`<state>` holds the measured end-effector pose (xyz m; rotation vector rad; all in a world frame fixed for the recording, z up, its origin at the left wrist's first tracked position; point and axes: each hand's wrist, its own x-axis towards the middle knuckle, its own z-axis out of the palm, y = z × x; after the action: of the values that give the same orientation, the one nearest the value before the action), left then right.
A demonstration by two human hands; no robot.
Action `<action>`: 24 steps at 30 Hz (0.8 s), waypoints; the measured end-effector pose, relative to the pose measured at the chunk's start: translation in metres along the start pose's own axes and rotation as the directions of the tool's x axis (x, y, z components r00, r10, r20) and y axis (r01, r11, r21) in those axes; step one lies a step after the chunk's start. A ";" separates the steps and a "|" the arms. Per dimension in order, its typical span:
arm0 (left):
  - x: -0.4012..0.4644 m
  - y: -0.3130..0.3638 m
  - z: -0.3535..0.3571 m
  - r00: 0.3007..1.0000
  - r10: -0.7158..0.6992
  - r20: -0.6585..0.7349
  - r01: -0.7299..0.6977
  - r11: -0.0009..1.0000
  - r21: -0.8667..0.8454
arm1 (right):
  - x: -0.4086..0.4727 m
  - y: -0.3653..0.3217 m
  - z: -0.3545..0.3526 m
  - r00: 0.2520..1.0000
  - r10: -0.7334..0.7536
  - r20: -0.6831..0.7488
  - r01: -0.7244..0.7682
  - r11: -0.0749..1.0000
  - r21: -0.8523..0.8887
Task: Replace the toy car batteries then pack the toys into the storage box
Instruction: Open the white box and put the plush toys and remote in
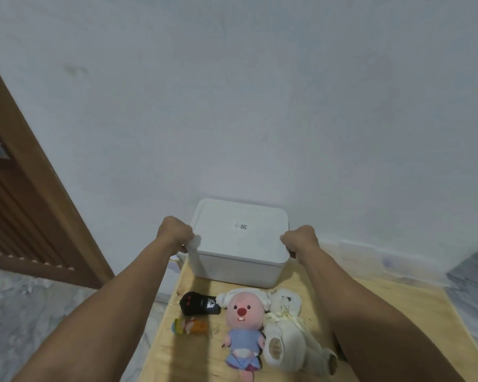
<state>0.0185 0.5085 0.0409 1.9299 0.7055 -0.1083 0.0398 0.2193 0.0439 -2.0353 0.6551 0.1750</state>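
Note:
A white storage box [232, 267] with its lid [240, 238] on stands at the far end of the wooden table [375, 301]. My left hand [175, 232] grips the box's left side handle and my right hand [301, 241] grips its right side. In front of the box lie a black remote control [199, 304], a small colourful toy figure [189, 326], a pink plush doll in a blue dress [242, 329] and a white plush bear [287, 332]. No toy car or batteries are in sight.
The table stands against a white wall [260, 106]. A brown wooden door frame [39, 188] is at the left. Marble floor [25, 312] shows on both sides of the table.

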 end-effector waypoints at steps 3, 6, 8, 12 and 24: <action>-0.004 0.003 0.001 0.993 -0.071 0.094 0.079 0.993 -0.083 | 0.004 -0.001 0.000 0.999 0.023 0.035 -0.024 0.998 0.053; -0.009 0.008 0.000 0.989 -0.080 0.128 0.092 0.991 -0.093 | 0.002 -0.003 -0.002 0.998 0.031 0.050 -0.034 0.998 0.052; -0.012 0.010 -0.001 0.981 -0.091 0.169 0.109 0.989 -0.102 | -0.002 -0.005 -0.004 0.996 0.033 0.079 -0.036 0.999 0.037; -0.011 0.011 -0.003 0.970 -0.116 0.214 0.137 0.987 -0.083 | -0.007 -0.011 -0.008 0.976 0.072 0.204 -0.052 0.994 -0.099; -0.018 0.025 0.001 0.958 -0.188 0.218 0.213 0.972 -0.096 | -0.017 -0.026 -0.009 0.982 0.064 0.176 0.005 0.931 -0.365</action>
<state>0.0167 0.4925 0.0669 1.7004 0.7483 -0.3816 0.0372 0.2284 0.0751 -2.3283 0.5660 0.5331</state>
